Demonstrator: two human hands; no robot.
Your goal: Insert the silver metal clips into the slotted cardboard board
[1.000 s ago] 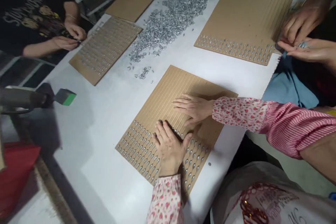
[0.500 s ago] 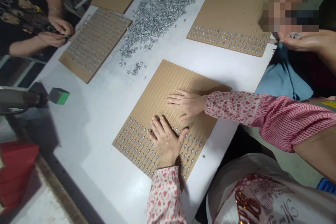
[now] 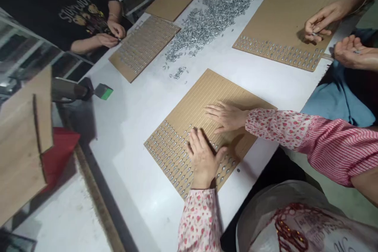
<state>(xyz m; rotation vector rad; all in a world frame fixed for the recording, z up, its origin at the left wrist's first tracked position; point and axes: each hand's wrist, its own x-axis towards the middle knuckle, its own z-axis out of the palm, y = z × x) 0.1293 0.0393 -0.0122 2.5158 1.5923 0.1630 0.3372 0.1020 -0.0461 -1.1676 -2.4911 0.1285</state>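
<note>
My left hand [image 3: 203, 161] lies palm down with spread fingers on a ridged brown cardboard sheet [image 3: 203, 90]. Beneath and around it are rows of small silver spindle-shaped metal pieces [image 3: 174, 149], set along the grooves. My right hand [image 3: 228, 117] rests flat, fingers stretched out, on a bare grooved part of the same sheet, just above the left. Neither hand visibly holds anything; what is under the palms is hidden.
A long heap of silver pieces [image 3: 206, 23] lies beyond my sheet on the white table [image 3: 126, 126]. Co-workers' hands [image 3: 327, 19] work over other cardboard sheets [image 3: 280, 15]. At left are a green-faced block [image 3: 104, 91], a red object [image 3: 60, 157] and a wooden panel [image 3: 20, 141].
My view has swung left, bringing the wooden panel in. At right, a co-worker's hand now shows over their sheet. My hands stay flat in about the same places on my sheet.
</note>
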